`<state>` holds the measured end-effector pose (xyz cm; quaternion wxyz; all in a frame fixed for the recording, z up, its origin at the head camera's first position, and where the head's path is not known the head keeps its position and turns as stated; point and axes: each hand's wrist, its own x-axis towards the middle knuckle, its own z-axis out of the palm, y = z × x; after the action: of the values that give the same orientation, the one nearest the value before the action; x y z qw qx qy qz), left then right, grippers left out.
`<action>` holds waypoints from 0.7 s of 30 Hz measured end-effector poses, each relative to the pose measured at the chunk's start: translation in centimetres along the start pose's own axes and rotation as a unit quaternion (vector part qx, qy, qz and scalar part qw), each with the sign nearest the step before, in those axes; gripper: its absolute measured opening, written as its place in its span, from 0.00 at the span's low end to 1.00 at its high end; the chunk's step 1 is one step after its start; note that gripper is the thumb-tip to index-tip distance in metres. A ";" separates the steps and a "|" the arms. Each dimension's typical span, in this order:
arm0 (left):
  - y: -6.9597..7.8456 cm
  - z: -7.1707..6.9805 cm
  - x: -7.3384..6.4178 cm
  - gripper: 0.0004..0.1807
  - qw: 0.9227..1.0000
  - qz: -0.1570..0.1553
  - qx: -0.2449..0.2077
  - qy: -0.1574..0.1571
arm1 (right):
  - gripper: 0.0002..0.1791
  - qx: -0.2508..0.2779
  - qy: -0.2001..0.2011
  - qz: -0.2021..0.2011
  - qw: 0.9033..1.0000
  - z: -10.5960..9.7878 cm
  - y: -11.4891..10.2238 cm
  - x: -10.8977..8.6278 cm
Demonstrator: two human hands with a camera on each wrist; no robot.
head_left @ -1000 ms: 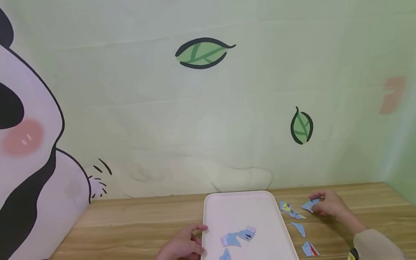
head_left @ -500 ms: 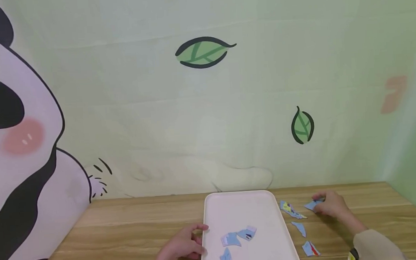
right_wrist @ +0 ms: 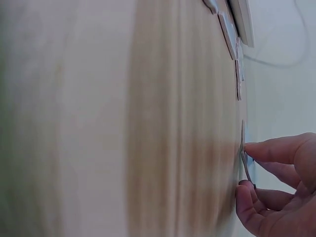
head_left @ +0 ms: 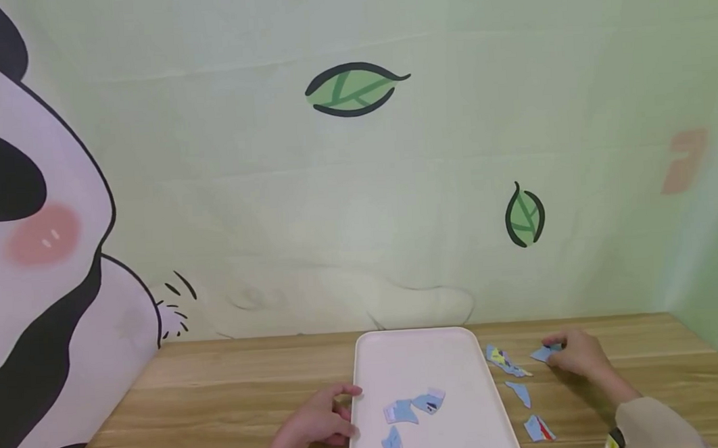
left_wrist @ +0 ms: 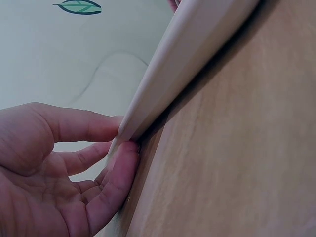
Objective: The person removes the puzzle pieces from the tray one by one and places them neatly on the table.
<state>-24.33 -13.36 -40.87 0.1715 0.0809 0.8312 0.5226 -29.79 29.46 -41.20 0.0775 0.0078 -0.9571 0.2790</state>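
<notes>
Right grip (head_left: 579, 356) pinches a blue piece (head_left: 542, 354), tip pointing left, its visible length running roughly sideways.

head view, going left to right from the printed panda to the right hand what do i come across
Printed panda → left hand → white tray → yellow-marked piece → blue piece → right hand, which pinches that blue piece.

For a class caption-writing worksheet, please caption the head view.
Left hand touches a pale tray bearing three puzzle pieces; right hand pinches a blue piece over the wooden table.
</notes>
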 end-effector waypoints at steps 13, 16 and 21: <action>0.0 0.2 0.0 0.29 1.000 -0.005 0.006 0.001 | 0.25 0.030 -0.009 0.028 0.999 -0.6 0.1 -0.5; 0.0 0.1 0.0 0.29 1.000 -0.005 0.006 0.001 | 0.25 0.048 -0.011 0.035 0.998 -0.9 -0.3 -0.7; -0.1 0.0 0.0 0.29 1.000 -0.001 -0.003 -0.003 | 0.25 0.092 -0.018 0.026 0.995 -1.4 -1.3 -1.4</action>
<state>-24.35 -13.40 -41.02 0.1745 0.0806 0.8291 0.5249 -28.17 29.12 -39.53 0.0525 -0.0049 -0.9284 0.3678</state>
